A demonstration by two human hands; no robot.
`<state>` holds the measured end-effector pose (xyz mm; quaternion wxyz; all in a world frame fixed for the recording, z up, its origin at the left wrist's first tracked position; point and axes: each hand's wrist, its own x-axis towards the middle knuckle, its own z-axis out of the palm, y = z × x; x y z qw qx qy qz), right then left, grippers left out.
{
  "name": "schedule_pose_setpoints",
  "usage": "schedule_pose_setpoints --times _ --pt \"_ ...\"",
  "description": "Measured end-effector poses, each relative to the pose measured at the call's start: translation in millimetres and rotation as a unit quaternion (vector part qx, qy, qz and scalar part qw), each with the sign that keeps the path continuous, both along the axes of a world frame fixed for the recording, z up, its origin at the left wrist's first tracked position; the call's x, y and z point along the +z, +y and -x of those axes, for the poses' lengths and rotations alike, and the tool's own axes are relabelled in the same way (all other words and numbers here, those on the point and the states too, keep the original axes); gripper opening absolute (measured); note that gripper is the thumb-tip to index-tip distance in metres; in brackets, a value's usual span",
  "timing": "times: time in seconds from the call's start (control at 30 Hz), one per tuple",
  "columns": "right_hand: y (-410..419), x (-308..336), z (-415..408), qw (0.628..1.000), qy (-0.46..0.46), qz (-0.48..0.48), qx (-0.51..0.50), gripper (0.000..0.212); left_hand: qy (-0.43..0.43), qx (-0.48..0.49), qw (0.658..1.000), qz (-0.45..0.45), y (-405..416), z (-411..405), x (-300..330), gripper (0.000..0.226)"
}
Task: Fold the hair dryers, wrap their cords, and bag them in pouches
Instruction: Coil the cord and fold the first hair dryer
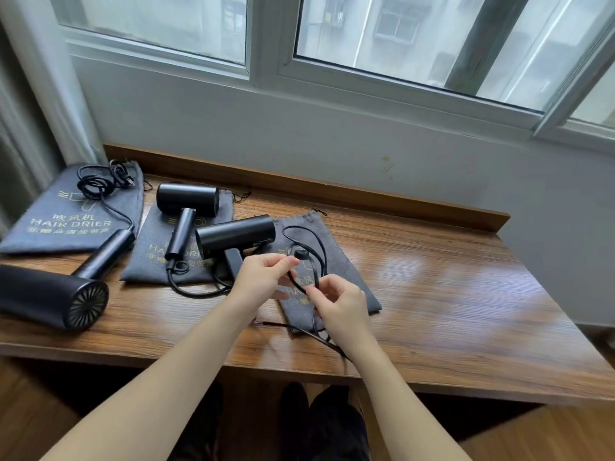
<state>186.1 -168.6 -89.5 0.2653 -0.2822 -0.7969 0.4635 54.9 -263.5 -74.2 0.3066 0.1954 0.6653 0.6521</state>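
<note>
Three black hair dryers lie on a wooden table (432, 294), each near a grey pouch. The left dryer (53, 294) is unfolded, and its cord (100, 184) is bunched on the left pouch (50, 221). The middle dryer (186, 199) rests on the middle pouch (149, 261). The right dryer (236, 234) lies at the edge of the right pouch (346, 287). My left hand (263, 274) pinches this dryer's black cord (319, 247) near the plug (301, 253). My right hand (339, 304) pinches the same cord lower down; a loop rises between my hands.
A raised wooden lip (332, 191) runs along the table's back under a window and white wall. A curtain (20, 128) hangs at the left. Cord slack (286, 326) trails over the table's front edge. Bare wood lies to the right of the pouches.
</note>
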Motion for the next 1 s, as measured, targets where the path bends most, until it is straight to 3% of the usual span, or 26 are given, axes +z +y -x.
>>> schedule_pose_setpoints --times 0.1,0.27,0.33,0.4,0.5,0.63,0.73,0.8,1.0 --pt "3 3 -3 0.992 0.041 0.120 0.002 0.016 0.025 0.029 0.999 0.031 0 9 1 0.023" --pt "12 4 -15 0.985 0.082 0.145 -0.044 0.010 0.022 0.079 0.996 0.037 2 21 6 0.015" --pt "16 5 -18 0.981 0.091 0.160 -0.053 0.010 0.014 0.100 0.995 0.028 2 25 4 0.024" --pt "17 6 -18 0.980 0.109 0.163 -0.047 0.014 0.054 0.076 0.994 0.050 3 24 0 0.031" --pt "17 9 -15 0.974 0.131 0.185 -0.019 0.016 0.125 -0.011 0.987 0.103 6 19 -8 0.021" --pt "19 14 -11 0.980 0.115 0.164 0.005 0.020 0.213 -0.077 0.967 0.116 5 7 -12 0.058" --pt "23 11 -11 0.997 0.040 0.069 0.011 0.022 0.180 -0.057 0.981 0.053 11 1 -11 0.033" --pt "24 5 -12 0.999 0.041 0.030 -0.009 0.026 0.146 -0.029 0.989 0.018 13 0 -6 0.026" --pt "24 -2 -23 0.994 0.093 0.064 -0.009 0.027 0.124 0.004 0.991 0.044 13 11 1 0.022"
